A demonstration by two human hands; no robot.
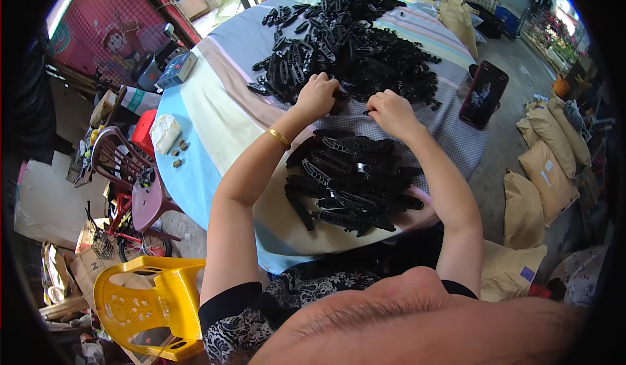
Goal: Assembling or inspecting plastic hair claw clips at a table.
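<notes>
My left hand (317, 95) is at the near edge of a big heap of black plastic pieces (326, 42). Its fingers are curled down and closed, and their tips are partly hidden among the dark pieces. To its right, my right hand (393, 112) is pinched closed, with the end of a small black plastic piece (368, 112) showing at its fingertips. Between my forearms lies a second pile of long, slightly curved black pieces with cut-out slots (345, 179). The right part of the far heap holds smaller, finer black parts (398, 71).
A striped cloth (215, 130) covers the round table. At the right edge stands a phone (484, 95); at the left lie a white plastic bag (165, 133) and a blue box (176, 71). A yellow chair (150, 306) and full brown sacks (548, 176) flank the table.
</notes>
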